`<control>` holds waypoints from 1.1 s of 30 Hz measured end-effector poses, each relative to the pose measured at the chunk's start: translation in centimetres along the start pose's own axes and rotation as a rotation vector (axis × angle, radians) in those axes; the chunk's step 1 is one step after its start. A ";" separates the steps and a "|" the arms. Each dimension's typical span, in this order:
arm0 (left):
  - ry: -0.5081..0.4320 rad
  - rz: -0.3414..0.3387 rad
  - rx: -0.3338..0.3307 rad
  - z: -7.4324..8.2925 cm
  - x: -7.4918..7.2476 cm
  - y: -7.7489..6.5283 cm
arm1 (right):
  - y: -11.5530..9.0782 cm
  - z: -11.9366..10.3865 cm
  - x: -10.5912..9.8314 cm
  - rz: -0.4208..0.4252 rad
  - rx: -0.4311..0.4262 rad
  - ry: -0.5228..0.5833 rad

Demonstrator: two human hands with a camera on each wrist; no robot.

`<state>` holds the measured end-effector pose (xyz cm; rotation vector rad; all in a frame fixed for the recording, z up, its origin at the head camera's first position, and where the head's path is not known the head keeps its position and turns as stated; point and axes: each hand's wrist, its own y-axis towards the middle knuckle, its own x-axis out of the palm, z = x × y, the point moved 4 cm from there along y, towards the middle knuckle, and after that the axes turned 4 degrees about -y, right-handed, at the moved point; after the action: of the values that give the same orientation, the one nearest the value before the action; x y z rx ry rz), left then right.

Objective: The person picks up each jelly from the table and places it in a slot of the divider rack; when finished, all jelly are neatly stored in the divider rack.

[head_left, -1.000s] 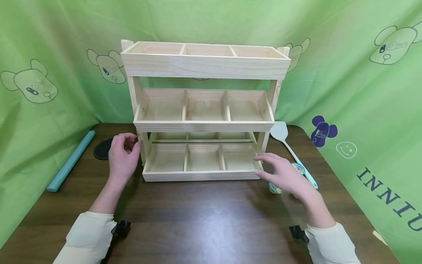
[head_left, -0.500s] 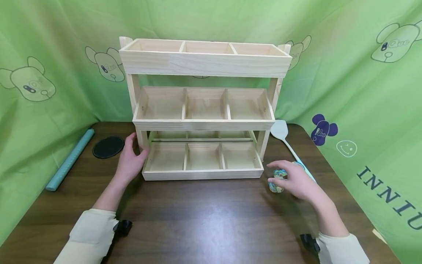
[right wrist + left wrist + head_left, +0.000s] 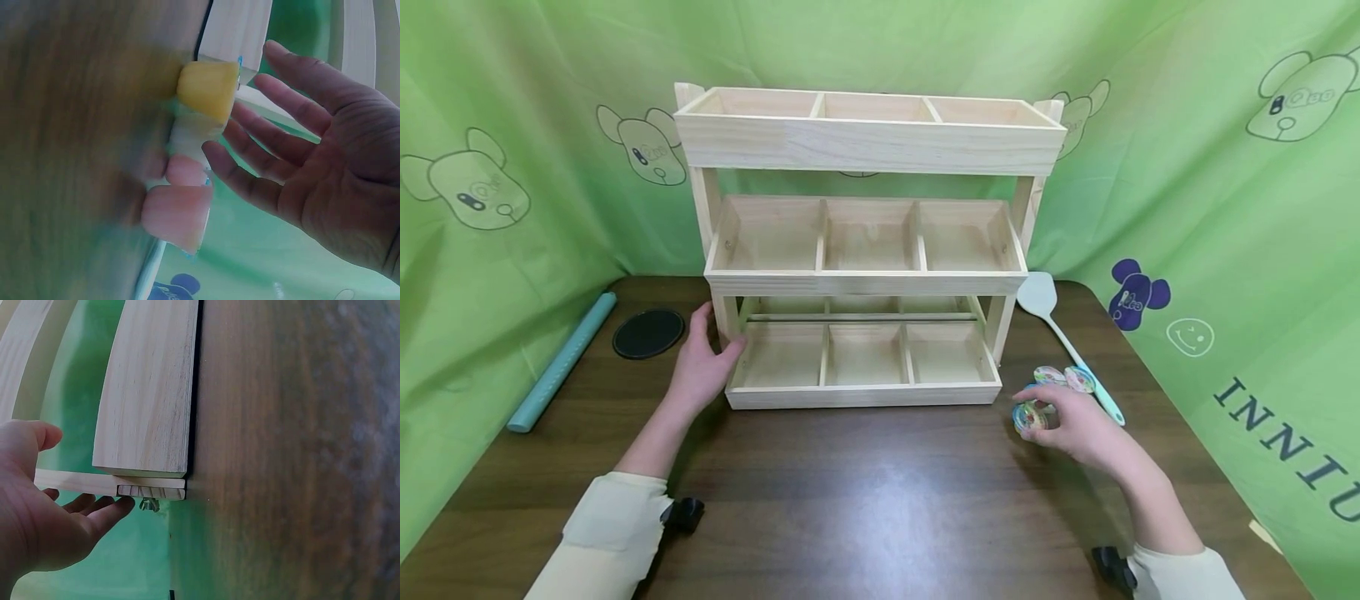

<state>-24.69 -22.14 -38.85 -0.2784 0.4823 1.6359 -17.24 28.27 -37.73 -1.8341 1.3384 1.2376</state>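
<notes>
A three-tier wooden rack (image 3: pixel 865 285) with divided trays stands at mid-table. My left hand (image 3: pixel 698 371) is at its left upright; in the left wrist view the fingers (image 3: pixel 106 515) lie along the upright's outer side, beside a wing nut (image 3: pixel 150 505), and the thumb stays apart. To the right of the rack, my right hand (image 3: pixel 1078 423) hovers around a yellow jelly cup (image 3: pixel 206 90) with a colourful lid. Its fingers are spread in the right wrist view, with a gap to the cup. Beside that cup are a whitish cup (image 3: pixel 195 134) and two pink jelly cups (image 3: pixel 178 215).
A white spatula (image 3: pixel 1037 293) with a pale blue handle lies behind the cups. On the left are a black round disc (image 3: pixel 647 333) and a light blue rod (image 3: pixel 561 367). Green printed cloth (image 3: pixel 880 42) surrounds the brown table (image 3: pixel 850 500).
My left hand has moved right, from beside the disc to the rack's upright. The right hand has left the bottom tray's right end and come down to the jelly cups.
</notes>
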 end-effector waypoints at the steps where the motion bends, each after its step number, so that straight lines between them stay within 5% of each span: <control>1: 0.002 -0.001 0.000 0.0 0.0 0.0 | 0.0 0.0 0.1 -0.002 0.005 0.000; 33: 0.041 -0.022 -0.026 -0.3 0.3 0.2 | -0.4 -0.7 1.4 -0.005 0.003 0.102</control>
<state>-24.96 -22.06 -39.24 -0.3367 0.4877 1.6183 -16.50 27.20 -38.69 -1.9205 1.3887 1.1528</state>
